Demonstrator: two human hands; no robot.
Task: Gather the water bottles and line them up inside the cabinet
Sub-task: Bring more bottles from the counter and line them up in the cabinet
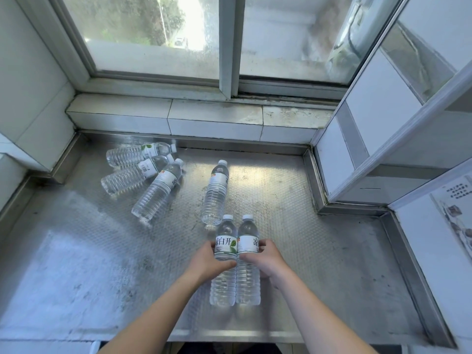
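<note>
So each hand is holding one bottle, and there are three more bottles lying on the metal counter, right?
Not quite: four bottles lie on the metal counter, not three. Three cluster at the back left and one lies alone in the middle. The head view shows it. The left hand and right hand do each hold one bottle.

I stand at a steel counter [293,200] with an embossed, scuffed surface and a raised rim along its far and right edges. Beyond it runs a white tiled sill [214,116], stained toward the right. Above that, a sliding window [229,47] lets in bright daylight, with greenery blurred outside. White tiled walls [30,93] close in on my left; a white-framed glass panel [398,98] stands right.
</note>
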